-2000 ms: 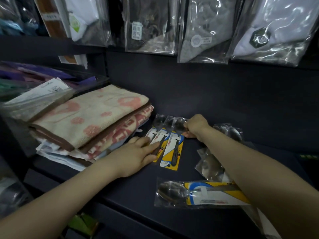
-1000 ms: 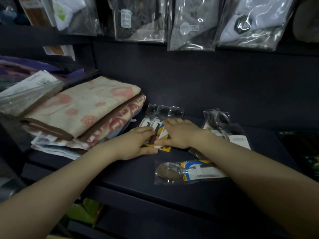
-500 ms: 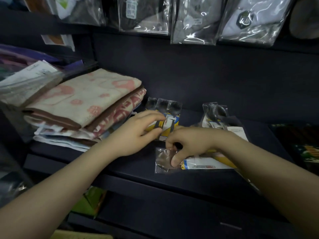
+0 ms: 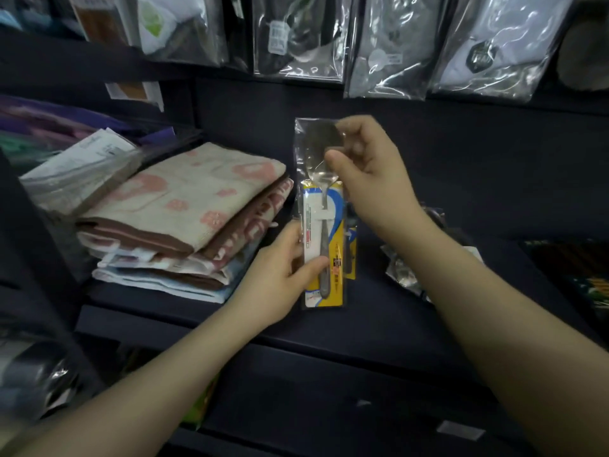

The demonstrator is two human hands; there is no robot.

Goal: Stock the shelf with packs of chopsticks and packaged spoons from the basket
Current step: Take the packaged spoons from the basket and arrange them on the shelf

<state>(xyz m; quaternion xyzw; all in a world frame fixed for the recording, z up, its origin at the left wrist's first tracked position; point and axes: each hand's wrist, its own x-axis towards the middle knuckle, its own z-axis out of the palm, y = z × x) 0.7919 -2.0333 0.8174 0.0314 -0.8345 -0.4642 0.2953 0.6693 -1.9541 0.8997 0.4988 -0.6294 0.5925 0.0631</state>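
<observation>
Spoon pack (image 4: 321, 212) up in the air and upright, bowl at the top, yellow, blue and white card at the bottom, held above the dark shelf (image 4: 379, 311) in front of its dark back wall. It's a shop shelf, dim, with another dark ledge below it at the bottom of the view. The right hand (image 4: 365, 166) has the top of the pack, thumb on the front of the clear wrap over the bowl, fingers curled round behind it. The left hand (image 4: 280, 275) has the lower end, thumb pressed across the front of the card and fingers wrapped behind, so both hands are closed on the one pack. Behind it, just right of the card, a sliver of more spoon packs (image 4: 351, 255) lying on the shelf, mostly hidden by the held one. Further right, half covered by the right forearm, a crumple of clear packs (image 4: 403, 275) on the shelf; what's in them is hard to tell. To the left, touching nothing in the hands, a stack of folded towels (image 4: 184, 206), cream with pink patches on top, brown and pale blue beneath. Left of that, a wrapped bundle (image 4: 79, 173) leaning on the pile. Overhead, a row of bagged garments (image 4: 389, 44) hanging in shiny plastic.
</observation>
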